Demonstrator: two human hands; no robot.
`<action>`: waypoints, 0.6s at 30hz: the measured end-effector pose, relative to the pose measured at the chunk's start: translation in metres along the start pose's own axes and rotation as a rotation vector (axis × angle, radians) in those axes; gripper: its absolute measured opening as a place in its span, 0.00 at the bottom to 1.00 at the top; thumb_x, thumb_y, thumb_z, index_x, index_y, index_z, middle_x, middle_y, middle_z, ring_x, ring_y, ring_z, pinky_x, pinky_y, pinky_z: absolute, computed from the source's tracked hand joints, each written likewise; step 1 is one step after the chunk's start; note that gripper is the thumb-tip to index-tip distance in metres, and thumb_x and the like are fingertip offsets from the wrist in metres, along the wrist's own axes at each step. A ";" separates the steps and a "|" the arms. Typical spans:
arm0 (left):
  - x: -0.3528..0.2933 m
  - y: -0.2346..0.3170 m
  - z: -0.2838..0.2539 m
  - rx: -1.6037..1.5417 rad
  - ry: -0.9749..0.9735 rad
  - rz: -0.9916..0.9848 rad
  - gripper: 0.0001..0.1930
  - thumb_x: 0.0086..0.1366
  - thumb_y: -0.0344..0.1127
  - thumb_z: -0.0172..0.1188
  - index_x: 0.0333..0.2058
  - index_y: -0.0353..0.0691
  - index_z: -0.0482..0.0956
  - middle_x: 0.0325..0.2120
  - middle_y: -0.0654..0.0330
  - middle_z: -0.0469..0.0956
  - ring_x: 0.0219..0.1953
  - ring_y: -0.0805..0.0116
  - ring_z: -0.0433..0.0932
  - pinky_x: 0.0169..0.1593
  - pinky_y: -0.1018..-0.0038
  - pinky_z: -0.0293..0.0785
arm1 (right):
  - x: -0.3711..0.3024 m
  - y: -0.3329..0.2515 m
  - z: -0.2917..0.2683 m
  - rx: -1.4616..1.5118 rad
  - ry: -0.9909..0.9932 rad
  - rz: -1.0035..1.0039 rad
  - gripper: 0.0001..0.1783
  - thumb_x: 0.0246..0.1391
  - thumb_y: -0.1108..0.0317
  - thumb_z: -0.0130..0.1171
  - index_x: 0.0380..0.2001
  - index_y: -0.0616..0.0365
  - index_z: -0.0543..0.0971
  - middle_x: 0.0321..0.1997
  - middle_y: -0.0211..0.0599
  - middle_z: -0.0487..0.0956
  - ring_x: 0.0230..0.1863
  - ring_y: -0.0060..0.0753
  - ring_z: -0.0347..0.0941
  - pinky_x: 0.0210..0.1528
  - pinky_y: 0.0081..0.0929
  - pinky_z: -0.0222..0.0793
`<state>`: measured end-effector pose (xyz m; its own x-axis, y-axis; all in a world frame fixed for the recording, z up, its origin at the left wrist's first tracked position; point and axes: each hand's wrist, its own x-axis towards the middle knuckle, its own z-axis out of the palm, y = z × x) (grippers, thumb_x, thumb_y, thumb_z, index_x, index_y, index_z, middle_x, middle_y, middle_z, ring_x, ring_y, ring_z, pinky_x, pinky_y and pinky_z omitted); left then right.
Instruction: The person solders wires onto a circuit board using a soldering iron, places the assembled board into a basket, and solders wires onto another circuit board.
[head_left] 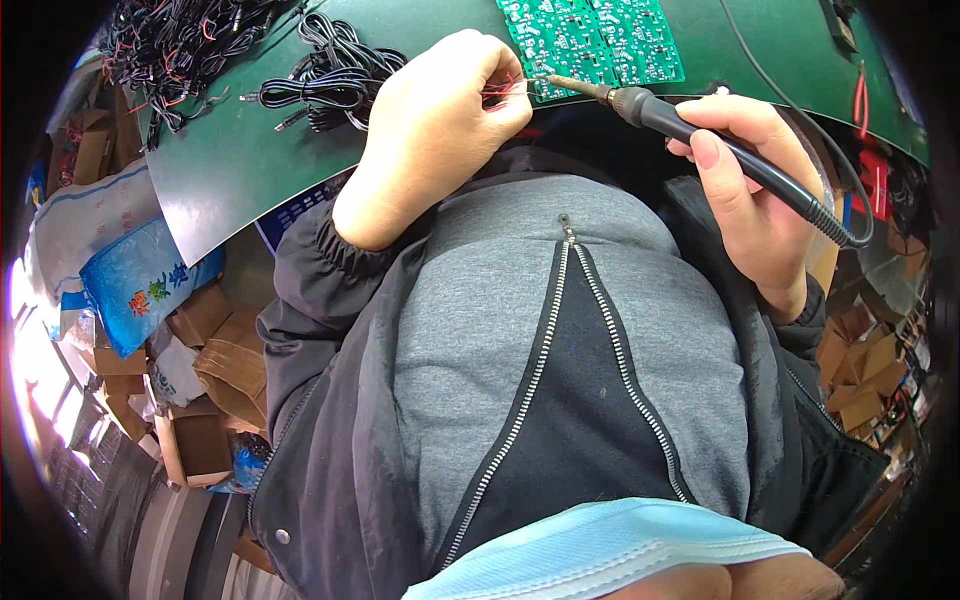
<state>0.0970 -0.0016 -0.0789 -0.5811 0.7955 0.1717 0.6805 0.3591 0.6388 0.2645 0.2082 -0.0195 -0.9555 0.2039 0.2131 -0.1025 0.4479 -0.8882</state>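
My right hand point(752, 175) is closed round a black soldering iron point(735, 155), its cord curving up from the handle's rear end. The iron's tip points left and meets the left edge of a green circuit board panel point(595, 42) at the table's near side. Close to that tip, my left hand point(450, 95) pinches thin red and pale wires point(503, 90) between thumb and fingers. Whether the tip touches a wire or only the board, I cannot tell. Small components cover the panel's face.
Coiled black cables point(335, 75) with plugs lie left of my left hand on the green table point(215, 165). A larger cable heap point(190, 45) sits at the far left. Cardboard boxes point(235, 370) and a blue-white bag point(140, 285) stand below left. A red object point(874, 182) is at right.
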 end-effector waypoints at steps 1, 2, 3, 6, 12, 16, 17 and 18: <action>0.000 0.000 0.000 0.003 -0.004 0.008 0.08 0.60 0.31 0.68 0.36 0.37 0.80 0.30 0.57 0.79 0.32 0.64 0.82 0.39 0.72 0.78 | 0.000 -0.001 0.000 0.000 -0.005 0.001 0.09 0.63 0.77 0.62 0.46 0.64 0.81 0.35 0.32 0.82 0.35 0.16 0.78 0.38 0.14 0.72; 0.000 0.000 0.000 0.002 -0.004 0.007 0.08 0.60 0.31 0.68 0.36 0.37 0.80 0.30 0.57 0.79 0.32 0.64 0.82 0.39 0.72 0.78 | 0.000 -0.001 -0.001 0.001 -0.010 0.002 0.09 0.63 0.77 0.62 0.46 0.64 0.81 0.34 0.31 0.82 0.34 0.16 0.77 0.37 0.14 0.71; 0.000 0.000 -0.001 -0.003 -0.007 0.009 0.08 0.59 0.31 0.68 0.36 0.37 0.80 0.30 0.57 0.79 0.32 0.64 0.82 0.39 0.71 0.78 | 0.000 -0.002 -0.001 0.000 -0.010 0.002 0.09 0.63 0.77 0.62 0.46 0.64 0.81 0.34 0.31 0.82 0.34 0.16 0.77 0.37 0.14 0.71; 0.000 -0.001 0.000 -0.001 -0.014 0.019 0.08 0.59 0.31 0.68 0.36 0.37 0.80 0.30 0.56 0.79 0.32 0.63 0.82 0.39 0.71 0.78 | 0.000 -0.003 0.000 -0.004 -0.028 0.011 0.09 0.63 0.77 0.62 0.46 0.64 0.81 0.34 0.31 0.82 0.32 0.14 0.75 0.35 0.13 0.70; -0.001 -0.003 0.001 0.008 -0.009 0.028 0.08 0.59 0.30 0.68 0.36 0.37 0.80 0.30 0.56 0.78 0.32 0.64 0.81 0.39 0.72 0.78 | 0.002 -0.003 0.001 -0.021 -0.043 0.002 0.09 0.64 0.77 0.61 0.47 0.64 0.81 0.33 0.30 0.81 0.32 0.14 0.75 0.35 0.13 0.69; 0.000 -0.002 0.001 0.012 -0.012 0.040 0.08 0.59 0.30 0.67 0.36 0.37 0.80 0.30 0.57 0.78 0.31 0.65 0.81 0.38 0.72 0.78 | 0.002 -0.004 0.001 -0.023 -0.032 -0.009 0.09 0.64 0.77 0.61 0.46 0.64 0.81 0.33 0.30 0.81 0.32 0.14 0.74 0.35 0.13 0.69; 0.001 -0.002 0.001 0.012 -0.014 0.041 0.08 0.59 0.30 0.67 0.36 0.37 0.80 0.30 0.57 0.78 0.31 0.65 0.81 0.38 0.72 0.78 | 0.003 -0.004 0.000 -0.038 -0.051 -0.011 0.09 0.64 0.77 0.61 0.46 0.64 0.81 0.33 0.29 0.81 0.32 0.14 0.74 0.35 0.13 0.68; 0.000 -0.002 0.001 0.008 -0.015 0.036 0.08 0.60 0.30 0.67 0.36 0.37 0.80 0.30 0.57 0.78 0.31 0.65 0.81 0.38 0.73 0.78 | 0.003 -0.005 0.000 -0.037 -0.051 -0.011 0.09 0.64 0.77 0.61 0.46 0.64 0.81 0.33 0.29 0.81 0.32 0.14 0.74 0.35 0.13 0.68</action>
<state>0.0959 -0.0015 -0.0807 -0.5495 0.8151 0.1831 0.7041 0.3339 0.6267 0.2618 0.2069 -0.0143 -0.9675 0.1542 0.2005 -0.1034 0.4821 -0.8700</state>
